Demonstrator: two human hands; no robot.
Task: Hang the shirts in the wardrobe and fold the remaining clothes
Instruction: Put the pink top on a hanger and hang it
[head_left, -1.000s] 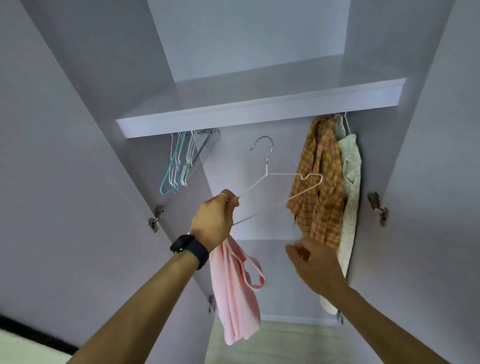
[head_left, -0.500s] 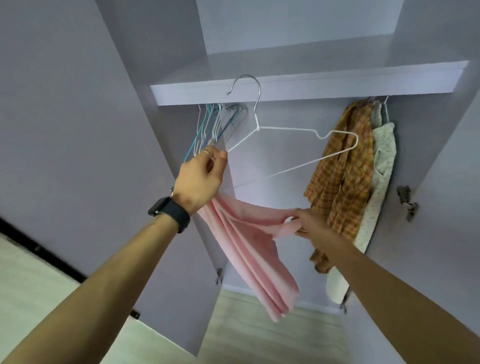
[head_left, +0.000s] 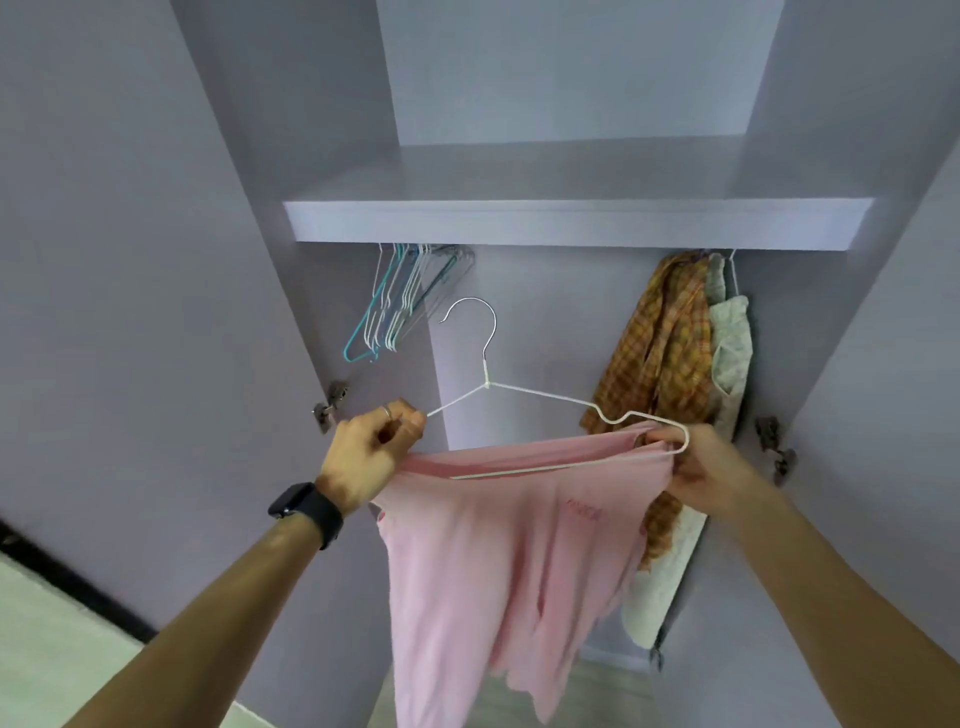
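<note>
I stand before an open lilac wardrobe (head_left: 571, 223). My left hand (head_left: 371, 457) grips the left end of a white wire hanger (head_left: 488, 379) together with one edge of a pink shirt (head_left: 498, 561). At the hanger's right end my right hand (head_left: 701, 467) pinches the shirt's other edge, and the fabric is pulled over that end. The shirt stretches between both hands and hangs down below them. The hanger's hook points up, free of the rail.
Several empty wire hangers (head_left: 400, 301) hang at the left under the shelf. An orange plaid shirt (head_left: 660, 364) and a pale patterned garment (head_left: 727, 374) hang at the right. Both doors stand open, with hinges (head_left: 330, 410) at the sides.
The hanger has come down from shelf height to chest level. My right hand pulled the pink shirt's edge out and up to the hanger's right end, spreading the shirt wide.
</note>
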